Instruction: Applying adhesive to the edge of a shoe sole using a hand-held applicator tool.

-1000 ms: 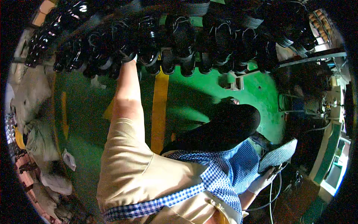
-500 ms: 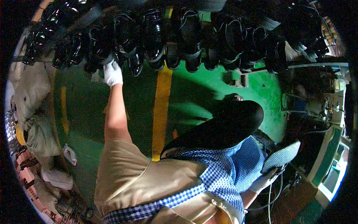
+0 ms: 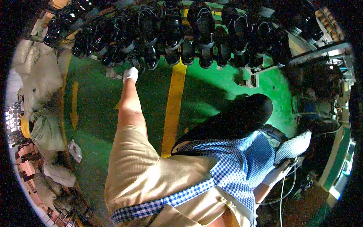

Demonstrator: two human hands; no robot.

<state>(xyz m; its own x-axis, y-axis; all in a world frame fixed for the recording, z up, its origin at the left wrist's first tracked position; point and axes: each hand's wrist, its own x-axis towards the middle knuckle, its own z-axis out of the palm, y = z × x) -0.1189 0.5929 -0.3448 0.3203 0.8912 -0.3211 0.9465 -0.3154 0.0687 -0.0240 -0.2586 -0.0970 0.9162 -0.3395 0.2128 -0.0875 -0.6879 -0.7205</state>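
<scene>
My left hand, in a white glove, reaches forward to the lower row of a shoe rack. Its fingers are closed on the near end of a black shoe; the fingertips are partly hidden. Held low at my right side, my right hand, also gloved, is closed around a dark part under a white, textured, paddle-shaped pad. A thin pale cable hangs by this hand; where it attaches is unclear.
Rows of glossy black shoes fill the rack across the front. The green floor carries a yellow stripe. Pale sacks line the left, near a small plastic bag. Benches and equipment stand on the right.
The view has shifted, so the rack and floor sit further right and more shoes show at the top. My left hand stays at the lower row; my right still holds the pad.
</scene>
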